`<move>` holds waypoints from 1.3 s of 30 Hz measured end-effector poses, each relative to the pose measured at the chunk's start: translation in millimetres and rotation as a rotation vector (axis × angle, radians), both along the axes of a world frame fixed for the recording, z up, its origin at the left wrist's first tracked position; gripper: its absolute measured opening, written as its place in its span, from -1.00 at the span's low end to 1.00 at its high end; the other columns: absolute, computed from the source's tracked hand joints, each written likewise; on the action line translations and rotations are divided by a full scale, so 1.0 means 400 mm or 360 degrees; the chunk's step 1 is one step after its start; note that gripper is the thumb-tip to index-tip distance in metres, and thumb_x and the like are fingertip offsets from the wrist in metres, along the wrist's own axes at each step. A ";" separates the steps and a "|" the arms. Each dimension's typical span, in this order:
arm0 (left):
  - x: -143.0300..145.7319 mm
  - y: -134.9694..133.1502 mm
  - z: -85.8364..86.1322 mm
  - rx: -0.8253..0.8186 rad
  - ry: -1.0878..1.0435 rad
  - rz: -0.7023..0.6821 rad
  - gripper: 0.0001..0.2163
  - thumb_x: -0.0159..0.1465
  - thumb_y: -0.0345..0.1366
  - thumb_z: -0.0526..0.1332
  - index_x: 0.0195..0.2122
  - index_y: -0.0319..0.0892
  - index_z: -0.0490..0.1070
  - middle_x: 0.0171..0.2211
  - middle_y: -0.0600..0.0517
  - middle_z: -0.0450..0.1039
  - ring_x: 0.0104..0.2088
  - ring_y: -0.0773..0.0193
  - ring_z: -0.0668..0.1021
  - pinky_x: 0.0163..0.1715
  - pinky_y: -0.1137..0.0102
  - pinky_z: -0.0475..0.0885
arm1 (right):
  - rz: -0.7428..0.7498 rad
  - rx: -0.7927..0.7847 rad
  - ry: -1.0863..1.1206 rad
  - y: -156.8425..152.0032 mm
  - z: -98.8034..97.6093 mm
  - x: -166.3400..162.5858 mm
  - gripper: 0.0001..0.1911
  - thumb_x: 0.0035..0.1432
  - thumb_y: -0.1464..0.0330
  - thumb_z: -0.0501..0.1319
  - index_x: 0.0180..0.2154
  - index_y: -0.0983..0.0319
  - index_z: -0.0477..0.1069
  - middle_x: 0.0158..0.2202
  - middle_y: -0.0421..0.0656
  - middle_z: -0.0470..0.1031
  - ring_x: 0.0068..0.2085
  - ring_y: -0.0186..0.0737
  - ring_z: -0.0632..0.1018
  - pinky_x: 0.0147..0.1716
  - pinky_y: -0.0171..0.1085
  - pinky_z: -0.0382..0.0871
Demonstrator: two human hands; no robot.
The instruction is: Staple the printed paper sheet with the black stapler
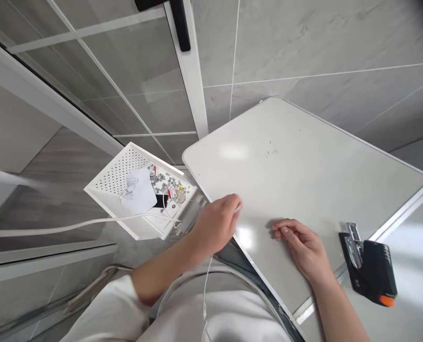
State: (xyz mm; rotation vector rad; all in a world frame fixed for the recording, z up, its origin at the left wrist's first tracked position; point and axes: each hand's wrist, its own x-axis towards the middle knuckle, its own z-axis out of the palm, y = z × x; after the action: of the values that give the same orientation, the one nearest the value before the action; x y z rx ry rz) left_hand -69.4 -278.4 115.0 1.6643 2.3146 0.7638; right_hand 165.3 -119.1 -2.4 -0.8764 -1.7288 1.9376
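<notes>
My left hand [216, 222] is raised over the near left edge of the white board [325, 161]. Its fingers pinch a small pale grey strip [238, 208], too small to name surely. On the board's surface rests my right hand [305, 247], thumb and fingertips pressed together; whatever they may hold is hidden. A black stapler [370, 270] with an orange end and bright metal parts lies to the right of this hand, untouched. Several tiny dark bits or marks [271, 153] dot the board beyond both hands.
Left of the board hangs a white perforated basket [113, 173] holding paper [139, 191], many small grey pieces, a red-and-white box [172, 192] and a dark flat object [160, 201]. A white cable [72, 228] crosses it. A framed glass door [136, 71] and tiled wall stand behind.
</notes>
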 end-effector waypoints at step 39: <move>-0.198 -0.324 -0.116 -0.1476 -0.2206 -0.1316 -0.57 0.28 0.14 0.19 -0.44 -0.14 0.51 -0.59 -0.09 0.49 -0.60 0.20 0.52 -0.62 0.37 0.33 | 0.0030 -0.0009 -0.0024 0.000 0.024 -0.012 -0.77 0.38 0.13 0.27 -0.14 0.14 0.57 -0.25 -0.10 0.59 -0.26 -0.15 0.55 -0.20 -0.18 0.46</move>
State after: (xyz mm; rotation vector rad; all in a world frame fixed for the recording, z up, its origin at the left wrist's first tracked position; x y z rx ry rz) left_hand -148.6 -407.9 68.4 0.8917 0.6607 0.3032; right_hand 160.4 -119.1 7.0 -0.8820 -1.7476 1.9535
